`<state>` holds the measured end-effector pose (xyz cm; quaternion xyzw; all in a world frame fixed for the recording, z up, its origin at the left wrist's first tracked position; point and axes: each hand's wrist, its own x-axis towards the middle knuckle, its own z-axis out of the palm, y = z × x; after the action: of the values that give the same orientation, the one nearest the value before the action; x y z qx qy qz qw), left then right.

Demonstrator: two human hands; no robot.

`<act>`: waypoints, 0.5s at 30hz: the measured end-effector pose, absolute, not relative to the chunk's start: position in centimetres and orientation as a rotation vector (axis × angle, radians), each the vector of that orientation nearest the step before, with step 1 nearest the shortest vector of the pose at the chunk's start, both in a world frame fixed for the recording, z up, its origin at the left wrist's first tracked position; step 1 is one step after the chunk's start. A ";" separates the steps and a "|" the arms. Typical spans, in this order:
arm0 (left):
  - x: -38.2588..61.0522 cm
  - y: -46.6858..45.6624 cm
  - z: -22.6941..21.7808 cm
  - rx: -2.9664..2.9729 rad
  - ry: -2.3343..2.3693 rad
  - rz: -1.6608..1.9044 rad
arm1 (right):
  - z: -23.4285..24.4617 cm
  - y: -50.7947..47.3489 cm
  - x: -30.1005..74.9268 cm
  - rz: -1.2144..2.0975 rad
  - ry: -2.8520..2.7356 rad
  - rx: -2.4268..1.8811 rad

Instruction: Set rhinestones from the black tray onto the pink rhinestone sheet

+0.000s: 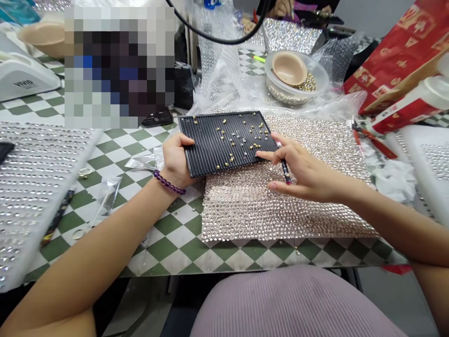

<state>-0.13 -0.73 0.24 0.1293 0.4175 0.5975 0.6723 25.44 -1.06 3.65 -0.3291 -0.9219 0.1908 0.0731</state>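
Note:
My left hand point(175, 157) grips the left end of a black ribbed tray point(206, 142), thumb on top and the other fingers hidden beneath. Loose gold-coloured and clear rhinestones are scattered over its grooves, mostly toward the right half. My right hand point(305, 171) holds a dark patterned pen-like stick point(284, 169) among its fingers. Its index fingertip rests on or just over the tray's right part, near some of the stones; whether it touches one I cannot tell. Under the tray lies a sheet covered with rows of sparkling rhinestones point(252, 210).
A clear tub point(280, 96) at the back holds a beige bowl point(286, 70) and stones. Bubble wrap point(224, 84) lies beside it. A red paper bag point(393, 61) and cup point(410, 110) are at right. Another rhinestone sheet point(31, 187) lies left. Another person's hand point(282, 8) shows behind.

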 end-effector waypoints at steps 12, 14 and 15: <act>0.1 -0.9 0.9 0.255 0.989 1.336 | 3.2 0.4 25.6 0.549 -2.724 -1.098; 0.1 -0.9 0.9 0.248 1.000 1.339 | 3.1 0.6 25.6 0.571 -2.717 -1.123; 0.1 -0.8 0.9 0.252 0.995 1.337 | 3.0 0.6 25.7 0.583 -2.709 -1.136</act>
<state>0.12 -0.84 0.86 0.1117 0.4408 0.5923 0.6652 25.73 0.62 3.04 -0.3783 -0.9021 0.1942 0.0735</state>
